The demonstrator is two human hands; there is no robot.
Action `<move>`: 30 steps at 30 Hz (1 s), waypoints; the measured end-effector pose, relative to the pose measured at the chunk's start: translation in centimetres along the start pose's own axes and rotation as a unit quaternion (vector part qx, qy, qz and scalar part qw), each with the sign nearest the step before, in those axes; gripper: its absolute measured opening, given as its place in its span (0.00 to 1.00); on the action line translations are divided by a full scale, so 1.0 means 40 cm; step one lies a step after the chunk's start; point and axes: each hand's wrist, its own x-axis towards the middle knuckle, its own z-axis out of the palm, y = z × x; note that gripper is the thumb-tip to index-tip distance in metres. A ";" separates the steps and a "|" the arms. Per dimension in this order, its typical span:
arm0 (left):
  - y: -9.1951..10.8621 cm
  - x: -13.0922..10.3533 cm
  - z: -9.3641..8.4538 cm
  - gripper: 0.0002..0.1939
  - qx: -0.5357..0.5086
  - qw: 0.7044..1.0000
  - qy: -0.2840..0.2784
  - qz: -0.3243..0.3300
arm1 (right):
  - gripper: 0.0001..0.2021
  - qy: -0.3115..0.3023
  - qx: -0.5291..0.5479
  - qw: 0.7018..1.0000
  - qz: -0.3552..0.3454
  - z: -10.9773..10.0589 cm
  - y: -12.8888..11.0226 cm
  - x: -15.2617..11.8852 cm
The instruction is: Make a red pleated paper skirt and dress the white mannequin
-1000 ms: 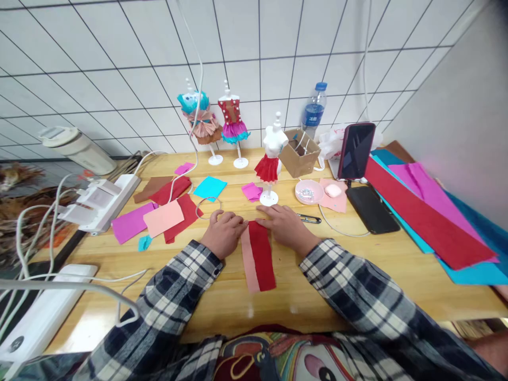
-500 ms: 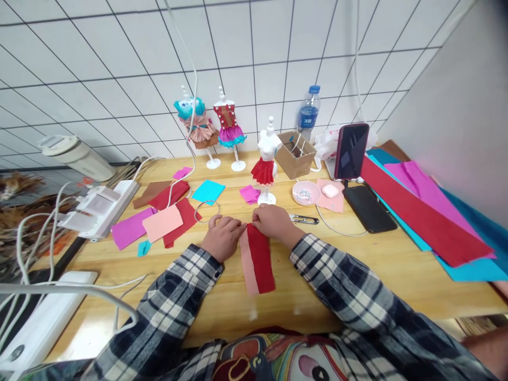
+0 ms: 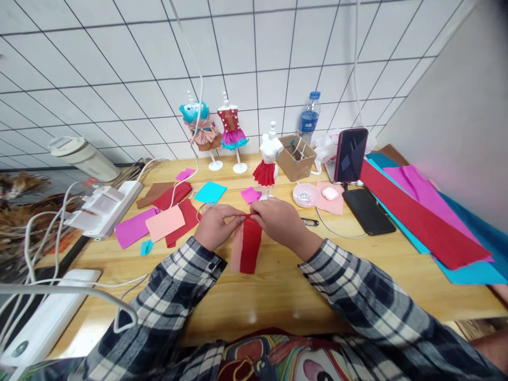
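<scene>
My left hand (image 3: 215, 226) pinches the top left edge of a red crepe paper strip (image 3: 251, 250), and my right hand (image 3: 282, 223) grips the same edge on the right. A pink strip (image 3: 235, 253) lies beneath the red one and shows along its left side. Both strips hang down toward me from my fingers. Just behind my hands stands a small white mannequin (image 3: 270, 147) in a pleated red skirt (image 3: 264, 173), its base partly hidden. Thread snips (image 3: 309, 222) lie beside my right hand, mostly covered by it.
Two dressed mannequins (image 3: 200, 124) stand at the back, near a cardboard box (image 3: 296, 166) and a bottle (image 3: 308, 119). Coloured paper pieces (image 3: 164, 223) lie left; long sheets (image 3: 424, 217) lie right. Phones (image 3: 369, 210), a bead dish (image 3: 306, 196) and power strips (image 3: 113, 206) surround the workspace.
My fingers have drawn the top edge of the strips up off the table and stretched it between them. The strips' lower end has shifted left and away from me.
</scene>
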 end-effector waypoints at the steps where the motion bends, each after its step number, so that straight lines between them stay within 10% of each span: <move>1: 0.010 0.006 -0.010 0.09 0.020 0.999 0.037 0.015 | 0.08 0.037 -0.009 0.999 -0.008 -0.012 -0.001 0.002; 8: 0.059 -0.055 -0.018 0.10 0.202 0.955 0.189 0.107 | 0.07 0.182 -0.094 0.976 -0.070 -0.026 -0.020 -0.057; 12: 0.051 -0.138 0.013 0.28 0.227 0.970 0.060 0.062 | 0.06 0.141 -0.099 0.980 -0.096 0.023 -0.020 -0.155; 17: 0.009 -0.183 0.051 0.32 0.131 0.969 -0.138 0.155 | 0.07 0.026 -0.066 0.982 -0.174 0.070 -0.027 -0.252; 25: -0.010 -0.118 0.048 0.24 0.240 0.970 0.034 0.035 | 0.06 -0.064 -0.052 0.986 -0.142 0.096 -0.014 -0.226; 30: 0.031 -0.130 0.081 0.17 0.089 0.964 -0.109 0.225 | 0.06 -0.064 -0.046 0.986 -0.149 0.094 -0.002 -0.232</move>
